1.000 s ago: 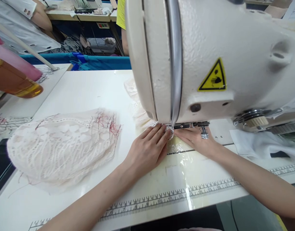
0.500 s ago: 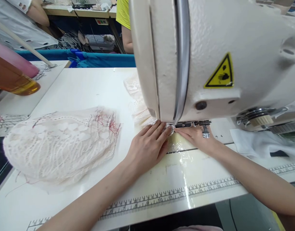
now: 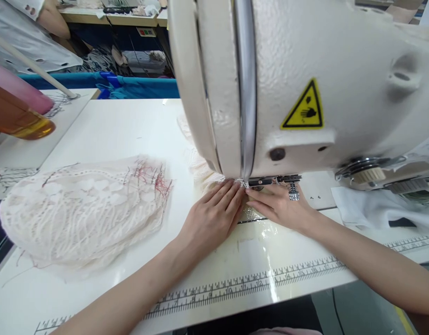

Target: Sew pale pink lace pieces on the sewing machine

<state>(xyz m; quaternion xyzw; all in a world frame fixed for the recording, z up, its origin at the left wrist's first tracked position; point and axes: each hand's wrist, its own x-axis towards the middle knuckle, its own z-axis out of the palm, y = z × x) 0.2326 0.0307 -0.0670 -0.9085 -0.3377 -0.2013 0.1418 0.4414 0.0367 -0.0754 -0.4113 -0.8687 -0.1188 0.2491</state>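
Under the cream sewing machine head [image 3: 305, 83], seen from the head camera, the left hand [image 3: 212, 221] lay flat, fingers straight and close together, pressing a lace strip [image 3: 205, 174] onto the white table [image 3: 123, 125] beside the presser foot [image 3: 261, 181]. The right hand [image 3: 279, 204] lay flat opposite it, fingers together, their tips meeting the left fingertips on the lace right at the foot. A heap of pale lace pieces [image 3: 85, 209] with red threads lay well apart to the left. Farther left, an amber bottle [image 3: 18, 118] lay tilted, with yellowish liquid inside. A printed ruler [image 3: 256, 281] ran along the table's near edge.

Against half a second before, both hands kept their flat press on the lace; the right fingertips had crept slightly leftward toward the left hand, and the machine head sat a little further left in view.
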